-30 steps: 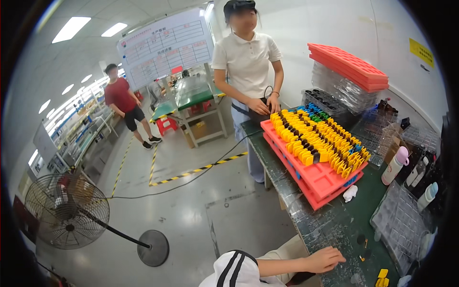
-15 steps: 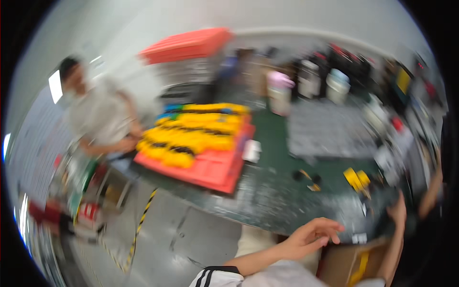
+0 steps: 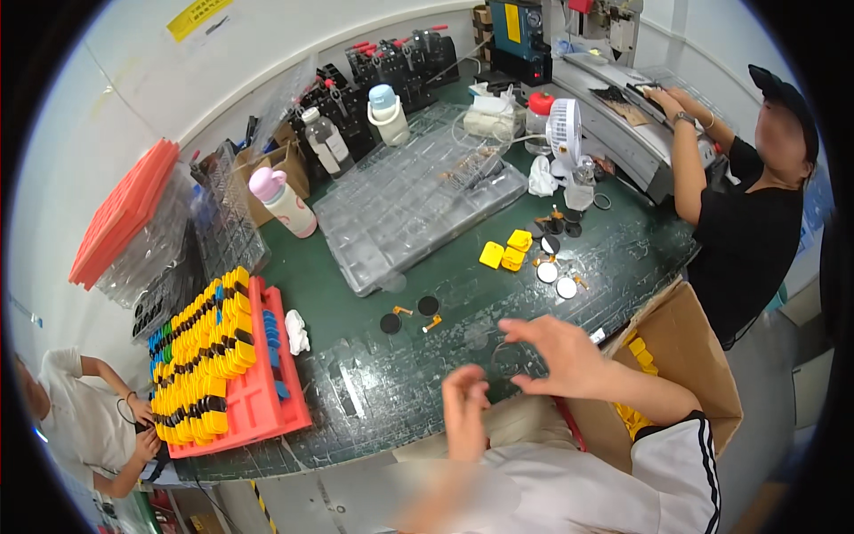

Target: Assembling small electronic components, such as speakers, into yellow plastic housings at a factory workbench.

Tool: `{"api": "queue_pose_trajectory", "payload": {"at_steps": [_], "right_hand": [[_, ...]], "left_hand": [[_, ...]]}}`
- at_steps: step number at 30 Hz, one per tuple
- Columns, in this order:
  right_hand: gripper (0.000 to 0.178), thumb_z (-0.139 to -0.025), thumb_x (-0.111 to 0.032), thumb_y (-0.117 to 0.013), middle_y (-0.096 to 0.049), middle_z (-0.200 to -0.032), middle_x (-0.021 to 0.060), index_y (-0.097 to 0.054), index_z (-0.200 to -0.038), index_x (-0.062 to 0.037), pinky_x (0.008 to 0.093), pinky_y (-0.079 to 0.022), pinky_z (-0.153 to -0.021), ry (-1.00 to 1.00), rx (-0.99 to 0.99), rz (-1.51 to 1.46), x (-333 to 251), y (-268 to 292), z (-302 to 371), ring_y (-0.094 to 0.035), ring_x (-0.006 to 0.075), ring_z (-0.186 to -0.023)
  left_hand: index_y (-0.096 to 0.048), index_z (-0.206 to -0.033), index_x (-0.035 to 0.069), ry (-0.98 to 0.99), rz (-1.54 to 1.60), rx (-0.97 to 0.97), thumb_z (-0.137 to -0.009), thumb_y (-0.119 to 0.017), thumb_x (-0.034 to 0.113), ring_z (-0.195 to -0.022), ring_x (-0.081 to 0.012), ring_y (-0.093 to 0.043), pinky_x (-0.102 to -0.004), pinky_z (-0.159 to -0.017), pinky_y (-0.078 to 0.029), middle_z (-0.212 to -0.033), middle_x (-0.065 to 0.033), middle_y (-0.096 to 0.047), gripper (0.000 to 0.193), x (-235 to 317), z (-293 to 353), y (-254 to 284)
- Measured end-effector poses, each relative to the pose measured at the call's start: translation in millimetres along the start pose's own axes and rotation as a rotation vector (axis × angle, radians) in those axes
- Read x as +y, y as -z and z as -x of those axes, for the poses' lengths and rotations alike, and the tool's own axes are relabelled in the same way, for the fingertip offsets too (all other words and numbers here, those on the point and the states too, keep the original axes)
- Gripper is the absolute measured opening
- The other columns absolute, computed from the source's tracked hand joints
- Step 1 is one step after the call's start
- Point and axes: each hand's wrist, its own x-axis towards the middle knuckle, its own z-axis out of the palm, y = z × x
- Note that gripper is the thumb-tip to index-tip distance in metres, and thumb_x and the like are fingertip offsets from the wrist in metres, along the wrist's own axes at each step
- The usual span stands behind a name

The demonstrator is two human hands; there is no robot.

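Note:
Both my hands hover over the near edge of the dark green table (image 3: 356, 365), close together but apart. The fingers of my left hand (image 3: 464, 405) are loosely bent, slightly blurred, and nothing shows in them. Spread wide, the thumb and fingers of my right hand (image 3: 569, 360) face the left hand with nothing visible between them. Beyond them lie two black round discs (image 3: 429, 306) with small orange flex tails. Several small yellow plastic pieces (image 3: 514, 258) sit farther back, beside pale-faced round discs (image 3: 567, 287) and more black discs (image 3: 572, 230).
A red tray (image 3: 289, 414) with rows of yellow and black parts stands at left. Behind are a clear compartment tray (image 3: 391, 245), bottles (image 3: 326, 142) and a white fan (image 3: 564, 133). An open cardboard box (image 3: 689, 356) adjoins the table at right. Co-workers sit left and right (image 3: 747, 222).
The view has swung to the right, bringing the box and the right co-worker into sight. My right hand has come in from the table's right side toward my left hand.

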Motion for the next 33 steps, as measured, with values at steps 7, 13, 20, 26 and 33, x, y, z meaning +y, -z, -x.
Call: {"api": "queue_pose_trajectory", "payload": {"at_steps": [7, 13, 20, 26, 33], "right_hand": [[0.064, -0.068, -0.032, -0.074, -0.055, -0.107, 0.0110, -0.048, -0.123, -0.0110, 0.0402, -0.044, -0.085, 0.131, -0.325, -0.043, 1, -54, -40, -0.052, 0.0297, -0.103], [0.043, -0.075, -0.040, -0.067, -0.056, -0.098, 0.0178, -0.061, -0.095, -0.0024, 0.0404, -0.049, -0.076, -0.177, -0.172, 0.162, 72, -121, -121, -0.057, 0.0338, -0.092], [0.043, -0.066, -0.024, -0.078, -0.054, -0.101, 0.0143, -0.052, -0.096, -0.0063, 0.0402, -0.049, -0.075, -0.403, -0.258, 0.176, 70, -135, -148, -0.058, 0.0331, -0.088], [0.028, -0.081, -0.010, -0.065, -0.059, -0.093, 0.0121, -0.050, -0.102, -0.0019, 0.0317, -0.053, -0.066, -0.403, -0.170, -0.523, 42, -107, -131, -0.064, 0.0248, -0.070], [0.025, -0.083, 0.001, -0.060, -0.057, -0.094, 0.0096, -0.051, -0.107, 0.0009, 0.0258, -0.055, -0.064, -0.429, -0.155, -1.087, -41, -42, -81, -0.065, 0.0186, -0.075]], "left_hand": [[-0.033, -0.133, 0.006, 0.267, 0.500, 0.002, -0.094, -0.023, 0.052, -0.106, -0.0317, -0.056, -0.0382, -0.082, -0.049, -0.122, -0.0195, -0.049, 0.061, 0, -18, 38], [-0.033, -0.131, -0.001, 0.131, 0.574, 0.144, -0.095, -0.027, 0.044, -0.110, -0.0369, -0.053, -0.0387, -0.089, -0.049, -0.128, -0.0228, -0.045, 0.058, 11, -19, 63], [-0.030, -0.131, -0.004, 0.019, 0.683, 0.134, -0.095, -0.029, 0.040, -0.122, -0.0429, -0.040, -0.0421, -0.100, -0.041, -0.130, -0.0286, -0.038, 0.057, 48, -10, 72], [-0.023, -0.135, -0.001, -0.036, 0.689, 0.085, -0.095, -0.030, 0.043, -0.126, -0.0386, -0.036, -0.0423, -0.105, -0.035, -0.134, -0.0279, -0.034, 0.060, 64, 1, 69], [-0.022, -0.138, 0.002, -0.084, 0.838, 0.006, -0.092, -0.039, 0.023, -0.130, -0.0410, -0.029, -0.0447, -0.106, -0.032, -0.139, -0.0302, -0.027, 0.054, 79, 19, 68]]}}
